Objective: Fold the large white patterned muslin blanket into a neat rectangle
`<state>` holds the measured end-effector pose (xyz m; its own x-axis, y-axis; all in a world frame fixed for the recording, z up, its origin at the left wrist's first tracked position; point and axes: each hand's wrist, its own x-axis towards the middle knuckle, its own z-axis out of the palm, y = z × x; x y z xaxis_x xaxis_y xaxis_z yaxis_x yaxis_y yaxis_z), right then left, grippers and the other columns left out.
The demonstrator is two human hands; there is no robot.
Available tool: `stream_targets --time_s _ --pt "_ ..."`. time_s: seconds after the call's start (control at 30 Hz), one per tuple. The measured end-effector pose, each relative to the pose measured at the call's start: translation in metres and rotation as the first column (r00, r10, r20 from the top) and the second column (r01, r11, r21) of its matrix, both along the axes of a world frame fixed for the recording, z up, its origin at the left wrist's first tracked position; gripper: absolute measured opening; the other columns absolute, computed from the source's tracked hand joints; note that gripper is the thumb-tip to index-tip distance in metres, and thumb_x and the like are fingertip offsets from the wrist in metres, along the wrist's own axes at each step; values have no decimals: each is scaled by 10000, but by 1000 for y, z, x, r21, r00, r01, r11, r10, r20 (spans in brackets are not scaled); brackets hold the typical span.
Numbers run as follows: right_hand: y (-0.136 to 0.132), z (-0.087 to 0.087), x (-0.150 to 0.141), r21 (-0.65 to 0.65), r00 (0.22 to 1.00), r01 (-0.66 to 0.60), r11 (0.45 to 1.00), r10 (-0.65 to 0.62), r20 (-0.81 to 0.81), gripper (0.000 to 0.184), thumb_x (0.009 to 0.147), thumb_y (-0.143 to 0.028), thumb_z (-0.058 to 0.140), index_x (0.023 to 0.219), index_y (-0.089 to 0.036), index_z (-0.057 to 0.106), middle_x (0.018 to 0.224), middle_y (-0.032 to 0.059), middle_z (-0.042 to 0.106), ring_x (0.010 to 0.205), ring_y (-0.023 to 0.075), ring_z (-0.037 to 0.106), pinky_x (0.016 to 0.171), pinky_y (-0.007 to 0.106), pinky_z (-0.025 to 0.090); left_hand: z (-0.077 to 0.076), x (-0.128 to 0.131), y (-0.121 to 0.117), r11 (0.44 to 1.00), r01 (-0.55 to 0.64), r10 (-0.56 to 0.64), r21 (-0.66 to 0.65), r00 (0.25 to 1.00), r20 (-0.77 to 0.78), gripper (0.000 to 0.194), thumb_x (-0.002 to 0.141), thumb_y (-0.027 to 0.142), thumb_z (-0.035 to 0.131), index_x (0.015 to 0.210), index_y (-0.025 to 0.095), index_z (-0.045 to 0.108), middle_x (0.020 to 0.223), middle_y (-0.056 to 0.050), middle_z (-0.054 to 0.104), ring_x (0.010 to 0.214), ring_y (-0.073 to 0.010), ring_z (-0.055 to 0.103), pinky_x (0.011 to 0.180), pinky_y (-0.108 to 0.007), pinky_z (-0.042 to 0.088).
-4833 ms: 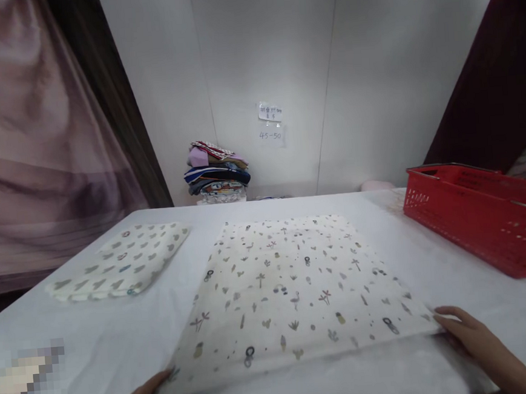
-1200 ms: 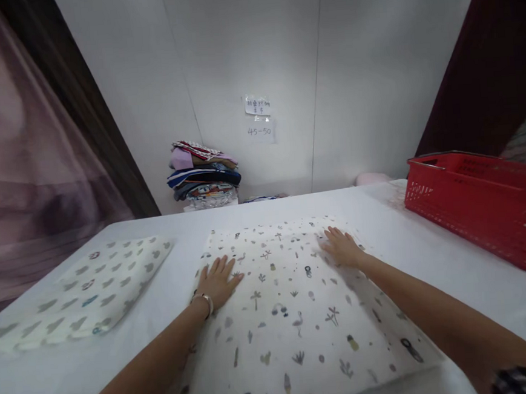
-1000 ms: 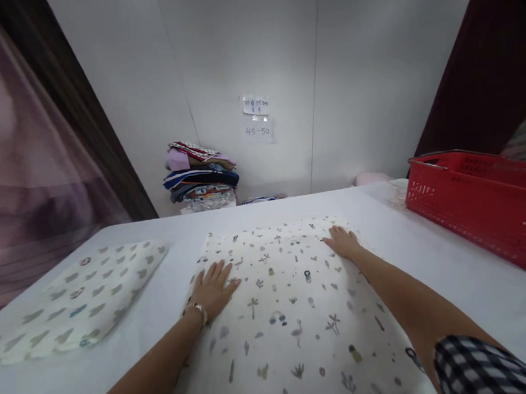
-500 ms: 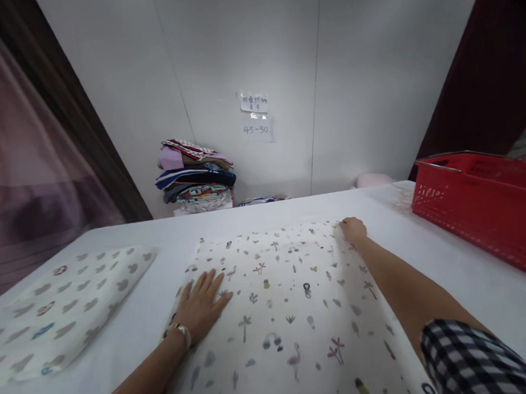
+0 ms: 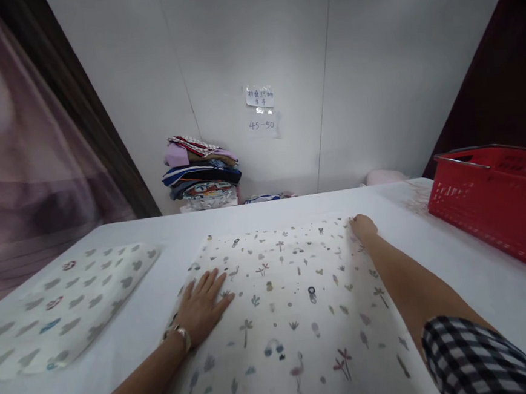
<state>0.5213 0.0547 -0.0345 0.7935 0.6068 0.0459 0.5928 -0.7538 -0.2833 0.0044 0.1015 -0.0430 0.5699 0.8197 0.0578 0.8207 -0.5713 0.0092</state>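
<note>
A white cloth [image 5: 295, 316] printed with small palms, flamingos and rainbows lies spread over the white table [image 5: 132, 329], its near end running out of view. Flat on its left side rests my left hand [image 5: 202, 305], fingers spread, a bracelet at the wrist. At the cloth's far right corner my right hand [image 5: 364, 228] is closed, its fingertips gripping the corner. To the left, apart from my hands, a second white cloth [image 5: 82, 302] with grey cloud-like shapes lies folded flat.
A red plastic basket [image 5: 495, 203] stands on the table's right side. Behind the far edge rises a stack of folded fabrics [image 5: 204, 171] against the wall. Handwritten paper signs [image 5: 261, 124] hang above. A pinkish curtain [image 5: 27, 155] hangs at the left.
The view has shifted slightly, so most things sit a little further right. My left hand stays flat on the cloth; my right hand still holds the far right corner.
</note>
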Motion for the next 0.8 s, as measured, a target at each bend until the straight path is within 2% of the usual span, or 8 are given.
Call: stream_targets --time_s 0.13,0.27,0.4,0.5,0.63,0.7,0.8 --pt "-1 -3 5 21 998 -64 998 64 -25 370 859 -339 446 1155 -163 581 1121 114 618 1025 229 575 813 309 455 0 1 0 1000 -18 18 -18 1000 -17 638 865 563 248 1399 221 326 1487 -48 226 1370 -263 179 1090 -509 158" --pt "-6 1 5 36 992 -121 992 122 -11 441 875 -343 417 1256 -146 521 1193 104 591 1083 222 547 873 294 434 2 2 0 999 -22 21 -44 999 -24 650 864 563 244 1405 211 310 1492 -51 206 1377 -260 154 1092 -515 145" --pt "-26 6 -2 47 986 -161 986 158 48 472 919 -311 294 1302 -100 471 1286 130 520 1170 230 484 959 309 379 1 2 1 998 -32 32 -54 999 -9 648 860 566 257 1408 222 301 1495 -43 199 1379 -258 143 1098 -512 128" --pt "-48 2 -15 38 968 -233 972 228 103 490 924 -342 296 1337 -113 424 1393 126 403 1281 238 354 1033 339 301 -1 1 2 998 -42 42 -57 999 10 657 854 577 268 1406 223 308 1497 -50 191 1379 -271 136 1094 -523 126" --pt "-72 -2 -38 -150 888 -438 886 453 81 519 912 -457 317 1356 -199 385 1474 69 269 1361 229 178 1078 457 189 -2 2 3 994 -79 82 -80 996 30 720 836 627 249 1416 202 285 1502 -71 166 1382 -290 107 1089 -543 110" --pt "-82 2 -50 -223 884 -433 873 460 82 550 919 -484 255 1378 -195 345 1493 77 213 1371 231 137 1073 502 157 -1 4 5 992 -86 89 -95 996 30 736 829 638 245 1419 200 278 1505 -68 160 1385 -285 96 1094 -533 95" --pt "-104 9 -66 -241 866 -429 870 472 163 595 923 -498 203 1409 -167 296 1504 90 164 1380 219 88 1091 474 103 6 6 8 984 -91 95 -152 995 21 750 818 648 250 1421 202 274 1507 -63 150 1387 -276 87 1098 -519 91"
